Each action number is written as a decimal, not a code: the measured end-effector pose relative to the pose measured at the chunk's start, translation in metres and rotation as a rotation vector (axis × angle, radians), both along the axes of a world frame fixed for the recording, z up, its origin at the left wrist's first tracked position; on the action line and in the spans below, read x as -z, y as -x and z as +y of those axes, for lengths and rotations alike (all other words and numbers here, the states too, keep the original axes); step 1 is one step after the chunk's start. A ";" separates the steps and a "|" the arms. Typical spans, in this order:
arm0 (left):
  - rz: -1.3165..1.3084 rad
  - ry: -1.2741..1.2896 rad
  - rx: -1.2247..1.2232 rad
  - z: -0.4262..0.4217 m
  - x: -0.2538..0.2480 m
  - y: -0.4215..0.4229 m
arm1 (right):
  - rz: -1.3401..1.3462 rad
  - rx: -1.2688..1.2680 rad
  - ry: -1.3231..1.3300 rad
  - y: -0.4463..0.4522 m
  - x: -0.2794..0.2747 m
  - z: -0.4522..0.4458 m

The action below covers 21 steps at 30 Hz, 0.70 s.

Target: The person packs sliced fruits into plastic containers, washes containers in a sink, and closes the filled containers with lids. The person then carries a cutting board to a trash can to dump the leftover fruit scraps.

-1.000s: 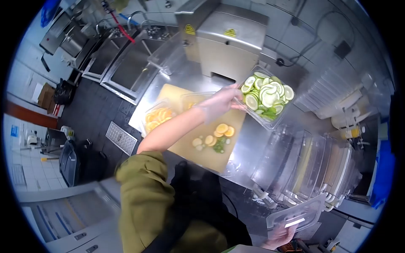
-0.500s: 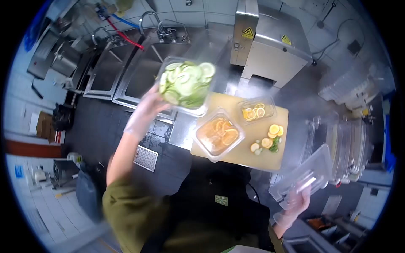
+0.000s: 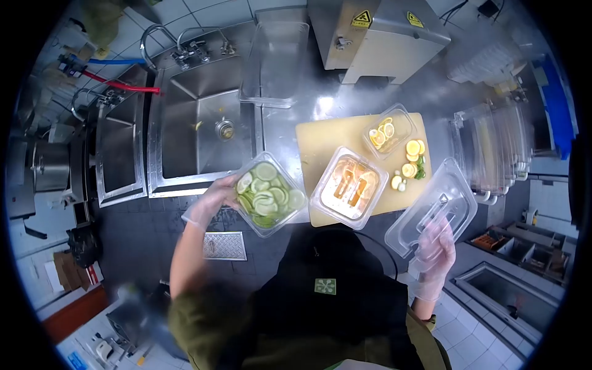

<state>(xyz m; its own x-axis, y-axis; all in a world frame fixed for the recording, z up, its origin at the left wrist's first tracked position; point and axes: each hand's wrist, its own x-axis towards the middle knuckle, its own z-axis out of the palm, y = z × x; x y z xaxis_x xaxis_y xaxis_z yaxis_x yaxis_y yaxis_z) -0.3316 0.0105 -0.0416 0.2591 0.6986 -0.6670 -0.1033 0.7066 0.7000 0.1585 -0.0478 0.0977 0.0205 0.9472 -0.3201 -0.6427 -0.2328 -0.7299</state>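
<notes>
My gloved left hand (image 3: 217, 200) grips the left side of a clear square container (image 3: 266, 229) full of green lime slices (image 3: 264, 196). It is beside the cutting board's left edge, over the counter's front. In my gloved right hand (image 3: 439, 243) is a clear plastic lid (image 3: 404, 229), held tilted at the board's right. A second clear container (image 3: 377, 208) with orange citrus slices in liquid stands on the yellow cutting board (image 3: 316, 132). Behind it, a smaller clear container (image 3: 394, 147) holds several lemon slices. Cut lemon pieces (image 3: 410, 169) and green leaves (image 3: 420, 168) lie to its right.
A steel sink (image 3: 203, 123) with taps is on the left. A large clear tub (image 3: 274, 74) stands on the counter beside it. A steel machine (image 3: 394, 46) with warning labels stands behind the board. Clear lids or trays (image 3: 493, 151) are stacked at the right.
The lime container in my left hand has come down and nearer to me, now beside the orange slice container. My right hand still holds the lid. The head view has shifted.
</notes>
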 end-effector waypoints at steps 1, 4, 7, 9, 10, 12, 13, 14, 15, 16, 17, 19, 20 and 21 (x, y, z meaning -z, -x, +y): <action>-0.001 0.012 0.088 0.011 0.005 0.000 | 0.000 -0.010 0.006 0.005 0.000 -0.001; -0.005 0.031 0.301 0.050 0.011 -0.005 | -0.108 0.074 0.034 0.014 -0.001 -0.005; 0.062 -0.009 0.444 0.085 -0.008 -0.035 | -0.116 0.137 0.077 0.020 -0.002 -0.010; 0.035 -0.032 0.551 0.103 0.003 -0.040 | -0.098 0.147 0.098 0.023 0.004 -0.008; 0.017 -0.026 0.576 0.110 0.006 -0.041 | -0.096 0.112 0.093 0.023 0.008 -0.007; 0.071 -0.042 0.645 0.118 0.007 -0.044 | -0.150 0.109 0.158 0.019 0.028 -0.011; 0.051 -0.046 0.642 0.120 0.008 -0.045 | -0.174 0.106 0.191 0.019 0.035 -0.012; 0.032 -0.048 0.638 0.119 0.009 -0.044 | -0.199 0.072 0.223 0.019 0.040 -0.010; 0.015 -0.048 0.630 0.118 0.010 -0.042 | -0.193 0.066 0.251 0.021 0.043 -0.009; 0.018 -0.065 0.624 0.116 0.011 -0.041 | -0.183 0.056 0.278 0.025 0.045 -0.006; 0.020 -0.084 0.617 0.115 0.013 -0.040 | -0.174 0.046 0.304 0.028 0.049 -0.004; -0.006 -0.080 0.591 0.112 0.014 -0.040 | -0.219 0.061 0.348 0.035 0.059 0.001; -0.035 -0.058 0.570 0.109 0.014 -0.040 | -0.231 0.042 0.355 0.038 0.062 0.005; -0.065 -0.036 0.544 0.105 0.015 -0.040 | -0.244 0.019 0.363 0.041 0.064 0.010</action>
